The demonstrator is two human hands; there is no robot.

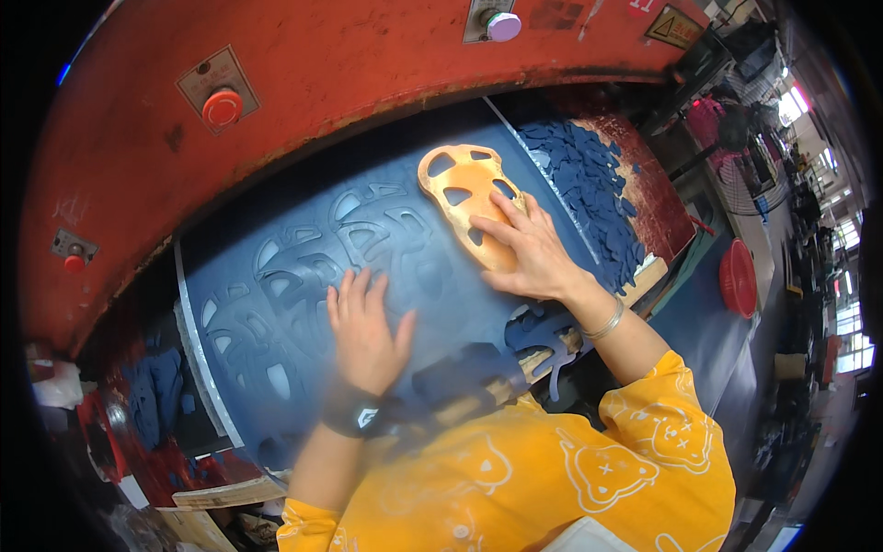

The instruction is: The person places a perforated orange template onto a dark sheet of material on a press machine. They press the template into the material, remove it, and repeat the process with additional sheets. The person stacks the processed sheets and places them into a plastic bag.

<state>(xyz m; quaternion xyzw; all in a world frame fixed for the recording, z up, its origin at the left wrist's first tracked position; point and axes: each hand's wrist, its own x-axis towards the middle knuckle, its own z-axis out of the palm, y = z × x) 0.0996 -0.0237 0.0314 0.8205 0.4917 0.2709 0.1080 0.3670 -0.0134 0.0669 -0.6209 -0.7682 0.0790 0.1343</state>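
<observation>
Die: tan cutting die [463, 195] lies on the blue sheet [303, 267], long axis running up-left from the right hand.
Right hand [533, 253]: nearer; fingers spread flat, pressing the die's lower end.
Left hand [365, 333]: fingers together, flat on the sheet, well left of the die.
Surround: red press [303, 83] behind; blue offcuts [589, 179] to the right.

Left hand [363, 331] lying flat, palm down, fingers together and pointing away, thumb splaying out, right hand [529, 253] pressing down flat — fingers spreading, wrist bending — both forearms reaching up from the lower edge, elbows bending outward.
</observation>
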